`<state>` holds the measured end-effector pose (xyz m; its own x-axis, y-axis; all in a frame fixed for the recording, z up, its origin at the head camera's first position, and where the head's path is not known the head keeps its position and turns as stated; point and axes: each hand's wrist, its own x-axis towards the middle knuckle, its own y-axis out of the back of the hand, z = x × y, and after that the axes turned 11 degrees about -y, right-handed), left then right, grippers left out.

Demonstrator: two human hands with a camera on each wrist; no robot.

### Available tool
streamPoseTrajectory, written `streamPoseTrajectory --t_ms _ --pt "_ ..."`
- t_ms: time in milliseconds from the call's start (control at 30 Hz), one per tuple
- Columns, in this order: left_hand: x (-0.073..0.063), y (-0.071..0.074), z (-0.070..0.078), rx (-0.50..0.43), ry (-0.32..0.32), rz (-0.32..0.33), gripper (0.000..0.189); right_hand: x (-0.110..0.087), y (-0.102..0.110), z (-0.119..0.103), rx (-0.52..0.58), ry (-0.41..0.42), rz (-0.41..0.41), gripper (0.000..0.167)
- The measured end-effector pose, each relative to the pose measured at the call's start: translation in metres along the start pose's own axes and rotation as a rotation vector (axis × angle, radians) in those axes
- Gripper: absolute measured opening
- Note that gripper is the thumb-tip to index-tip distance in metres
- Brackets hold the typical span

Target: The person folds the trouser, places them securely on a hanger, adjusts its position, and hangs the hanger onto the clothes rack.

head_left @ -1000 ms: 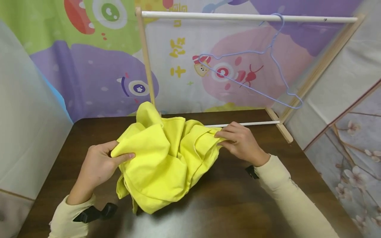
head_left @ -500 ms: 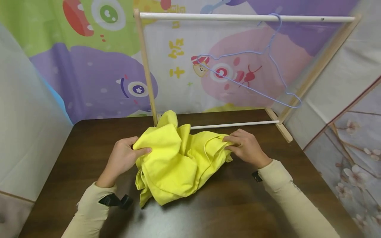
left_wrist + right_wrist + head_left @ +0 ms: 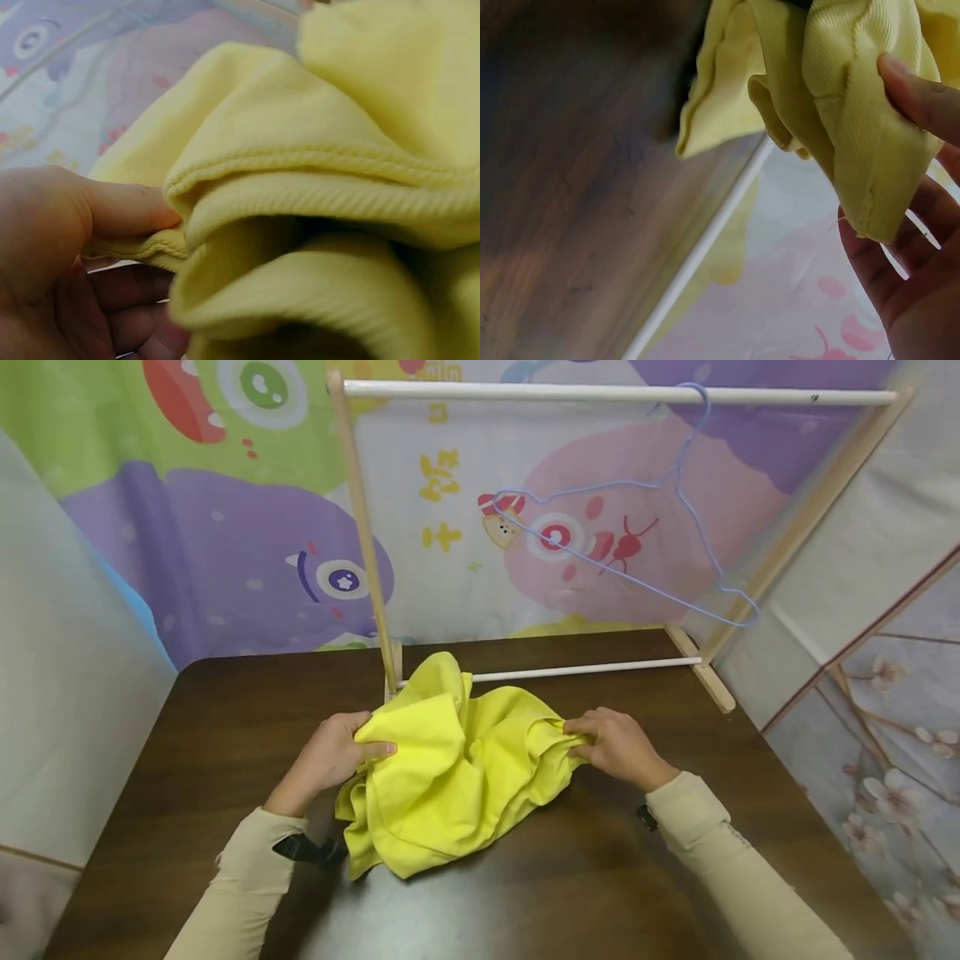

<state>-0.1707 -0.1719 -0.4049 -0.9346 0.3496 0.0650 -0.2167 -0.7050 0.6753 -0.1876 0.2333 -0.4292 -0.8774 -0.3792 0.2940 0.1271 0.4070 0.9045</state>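
A bunched yellow garment (image 3: 427, 785) with stitched hems hangs in loose folds low over the dark table, between both hands in the head view. My left hand (image 3: 330, 756) pinches its left side, thumb on the near face. The left wrist view shows that thumb pressing a fold beside several layered, ribbed edges of the garment (image 3: 300, 195). At the garment's right end, my right hand (image 3: 618, 747) pinches a gathered edge. In the right wrist view the right hand (image 3: 937, 262) has its thumb on a seamed corner, with fingers behind it.
Behind the garment stands a wooden rack with a white top rail (image 3: 525, 392) and a white lower bar (image 3: 585, 671). A blue wire hanger (image 3: 637, 485) hangs from the top rail, right of centre. The brown table (image 3: 600, 877) extends toward me; a cartoon-printed curtain (image 3: 247, 552) covers the back.
Both hands have moved right and lower, the left one farther, carrying the garment along. The hands are somewhat closer together, and more of the rack's lower bar shows. The hanger stays on the rail.
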Motion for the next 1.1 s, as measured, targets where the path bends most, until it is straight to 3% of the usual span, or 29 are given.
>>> streamPoseTrajectory --t_ms 100,267,433,533,667,800,967,1100 --pt "0.002 -0.006 -0.005 -0.011 0.002 -0.042 0.033 -0.001 -0.005 -0.002 -0.008 -0.021 -0.035 0.034" --pt "0.005 -0.012 -0.009 0.002 0.017 -0.056 0.028 0.002 -0.010 -0.004 0.003 -0.066 -0.103 0.033" --pt "0.005 -0.014 -0.012 0.009 -0.004 -0.084 0.042 0.004 -0.010 -0.002 0.029 -0.080 -0.185 0.034" --pt "0.005 -0.013 -0.013 0.015 -0.025 -0.097 0.043 0.007 -0.006 0.001 0.088 -0.104 -0.267 0.035" --pt "0.006 -0.009 -0.013 0.053 -0.070 -0.140 0.032 0.011 0.000 0.007 0.183 -0.195 -0.384 0.047" --pt "0.004 -0.003 -0.013 0.073 -0.122 -0.186 0.025 0.016 0.001 0.011 0.271 -0.267 -0.440 0.059" --pt "0.005 0.007 -0.014 0.062 -0.189 -0.155 0.019 0.031 0.004 0.012 0.311 -0.283 -0.443 0.057" --pt "0.005 0.013 -0.014 0.063 -0.176 -0.115 0.029 0.044 0.005 0.015 0.273 -0.263 -0.479 0.065"
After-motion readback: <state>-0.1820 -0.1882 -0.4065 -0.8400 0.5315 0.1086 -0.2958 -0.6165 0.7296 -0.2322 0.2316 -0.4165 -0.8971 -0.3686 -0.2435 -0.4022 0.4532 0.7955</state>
